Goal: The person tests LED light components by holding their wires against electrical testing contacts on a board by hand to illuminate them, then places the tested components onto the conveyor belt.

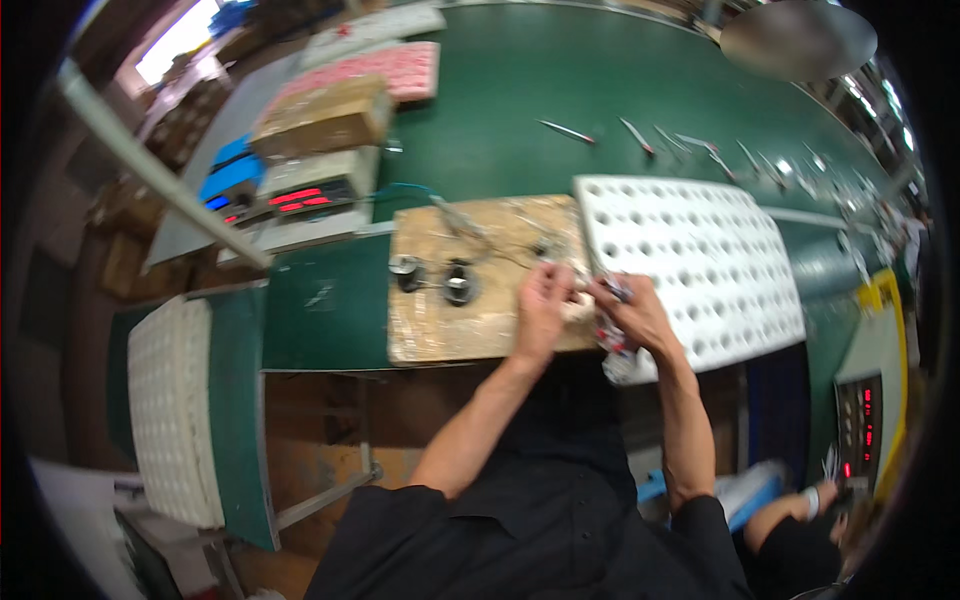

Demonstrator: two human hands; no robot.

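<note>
Both hands meet over the right edge of a tape-wrapped cardboard pad [425, 335]. My left hand [543, 312] is closed in a pinch, its fingertips turned toward the right hand. Closed too, my right hand [640, 312] has a small dark piece [620, 291] showing at its fingers. What either hand grips is too small and blurred to name. Under the right hand is a clear plastic bag [615, 350] with red bits in it. Two black round parts, one [458, 284] larger than the other [406, 273], sit on the pad's left half.
A white foam tray [700, 270] with rows of holes lies to the right. Behind the pad stands a device with a red display [312, 192], a cardboard box [325, 120] on top. Several thin pen-like tools [567, 131] lie on the green table [500, 85]. At right, another person's arm [785, 520] shows.
</note>
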